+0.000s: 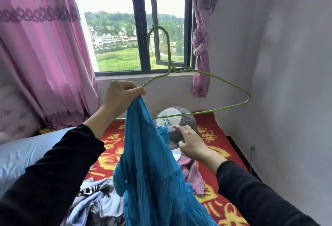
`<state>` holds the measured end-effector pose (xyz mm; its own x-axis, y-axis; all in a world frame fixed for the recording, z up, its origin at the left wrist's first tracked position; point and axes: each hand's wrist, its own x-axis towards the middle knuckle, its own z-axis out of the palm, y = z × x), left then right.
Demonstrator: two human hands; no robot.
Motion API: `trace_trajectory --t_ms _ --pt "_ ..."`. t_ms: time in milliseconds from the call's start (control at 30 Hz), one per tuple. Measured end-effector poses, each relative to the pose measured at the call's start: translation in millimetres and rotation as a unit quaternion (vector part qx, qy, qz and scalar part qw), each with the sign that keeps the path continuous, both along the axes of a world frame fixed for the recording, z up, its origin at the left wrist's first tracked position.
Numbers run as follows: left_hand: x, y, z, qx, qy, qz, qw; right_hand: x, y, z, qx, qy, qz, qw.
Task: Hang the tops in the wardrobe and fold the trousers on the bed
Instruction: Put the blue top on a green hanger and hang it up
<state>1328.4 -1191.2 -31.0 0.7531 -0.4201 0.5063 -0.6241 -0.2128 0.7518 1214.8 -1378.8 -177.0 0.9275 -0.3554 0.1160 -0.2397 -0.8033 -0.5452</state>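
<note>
My left hand [120, 95] is raised in front of the window and grips the left shoulder of a green wire hanger [212, 76] together with one end of a crinkled blue top [150, 168]. The top hangs down from that hand to the bottom of the view. The hanger's right shoulder is bare and its hook points up. My right hand [192, 143] is lower, beside the blue fabric, with its forefinger stretched out; whether it touches the cloth I cannot tell. Other clothes [100, 202] lie heaped on the bed at the bottom left, and a pink knit garment [193, 173] lies to the right.
The bed has a red cover with yellow flowers [212, 195] and a pale blue pillow [27, 152] on the left. A grey plush toy [177, 118] sits at the far end. Pink curtains [41, 49] flank the window [142, 28]; a white wall [278, 82] stands close on the right.
</note>
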Motion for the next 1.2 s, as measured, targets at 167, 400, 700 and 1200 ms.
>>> trace_trajectory --t_ms 167,400,700,1200 --pt "-5 8 13 -0.049 0.012 -0.026 0.998 27 5 -4 -0.017 0.014 -0.011 1.000" --pt "15 34 1 -0.050 -0.001 0.048 0.998 23 -13 -10 0.022 -0.150 -0.072 0.986" --pt "41 55 -56 -0.028 0.003 0.093 0.995 7 -32 16 0.524 -0.388 -0.238 0.720" --pt "38 68 -43 -0.049 0.055 0.008 0.997 -6 -58 105 0.308 -0.314 -0.069 0.896"
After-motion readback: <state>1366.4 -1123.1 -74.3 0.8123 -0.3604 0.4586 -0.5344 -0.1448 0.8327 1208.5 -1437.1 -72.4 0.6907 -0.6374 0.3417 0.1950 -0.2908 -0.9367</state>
